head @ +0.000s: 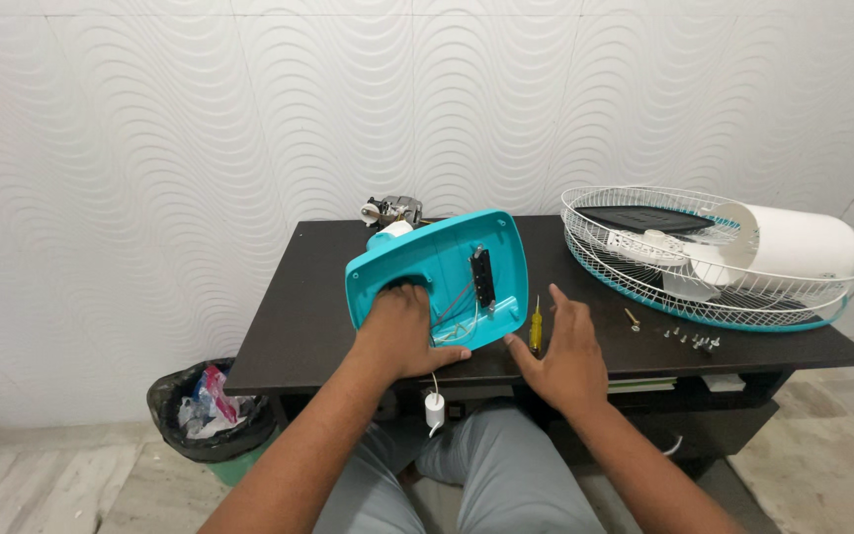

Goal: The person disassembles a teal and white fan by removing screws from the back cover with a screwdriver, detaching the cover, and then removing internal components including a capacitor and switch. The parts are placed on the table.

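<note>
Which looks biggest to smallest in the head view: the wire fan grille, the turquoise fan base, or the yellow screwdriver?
1. Wire fan grille, widest, though farther away.
2. Turquoise fan base, tilted up by the left hand.
3. Yellow screwdriver, thin, beside the right hand.

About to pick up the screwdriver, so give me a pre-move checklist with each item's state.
1. Teal fan base held steady: ok, the left hand grips its lower edge, tilted up.
2. Yellow screwdriver within reach: ok, lying beside the right hand.
3. Right hand free: ok, open and holding nothing.
4. Wires inside the base clear of fingers: cannot tell.
5. Loose screws accounted for: ok, clustered on the table by the wire fan guard.
</note>
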